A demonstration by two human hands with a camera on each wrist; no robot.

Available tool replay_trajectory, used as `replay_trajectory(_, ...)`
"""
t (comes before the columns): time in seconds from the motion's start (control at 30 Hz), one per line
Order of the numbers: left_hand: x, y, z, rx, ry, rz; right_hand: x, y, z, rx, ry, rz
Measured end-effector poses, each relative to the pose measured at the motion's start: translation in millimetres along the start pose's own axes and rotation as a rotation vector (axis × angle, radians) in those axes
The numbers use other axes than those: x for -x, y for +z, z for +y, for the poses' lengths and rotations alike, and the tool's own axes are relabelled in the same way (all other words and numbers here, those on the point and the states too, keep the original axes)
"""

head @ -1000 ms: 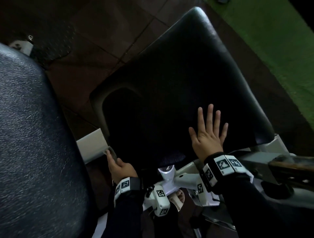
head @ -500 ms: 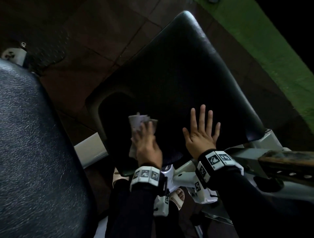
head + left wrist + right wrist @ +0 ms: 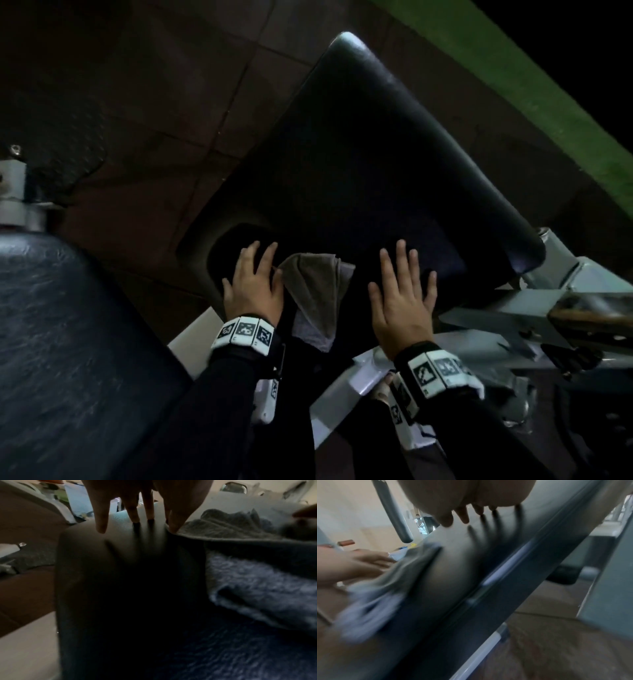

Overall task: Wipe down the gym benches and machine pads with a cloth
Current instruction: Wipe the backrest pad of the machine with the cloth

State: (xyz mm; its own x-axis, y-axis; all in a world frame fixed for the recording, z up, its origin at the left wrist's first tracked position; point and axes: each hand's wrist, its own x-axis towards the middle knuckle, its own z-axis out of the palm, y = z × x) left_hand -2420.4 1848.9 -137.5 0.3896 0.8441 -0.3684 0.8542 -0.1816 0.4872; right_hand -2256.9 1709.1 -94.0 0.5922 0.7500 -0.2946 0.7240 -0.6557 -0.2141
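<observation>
One black seat pad (image 3: 394,164), tilted on a white machine frame (image 3: 349,380); second, larger black pad (image 3: 68,342) left of it, brown tiled floor (image 3: 178,89) beyond, green strip (image 3: 534,82) to its far right. One grey cloth (image 3: 318,287) lies crumpled on the seat pad's near edge, between two hands. Left hand (image 3: 253,284) flat on the seat pad, fingers straight and spread, thumb side touching the cloth. Right hand (image 3: 404,301) flat on the seat pad just right of the cloth, fingers straight, holding nothing.
</observation>
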Motion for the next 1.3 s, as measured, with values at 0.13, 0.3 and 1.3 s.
replay_trajectory(0.13, -1.5, -3.0, -4.4, 0.051, -0.016, -0.072, 17.6, 18.0, -35.8, -0.071, -0.113, -0.036)
replay_trajectory(0.3, -2.4, 1.3, -2.6, 0.183, -0.022, -0.055, 10.5, 48.1, -57.0, 0.001, -0.175, -0.112)
replay_trajectory(1.3, -1.8, 7.2, 5.7, 0.149, -0.082, -0.023, 25.9, 32.5, 19.1, -0.196, 0.17, 0.307)
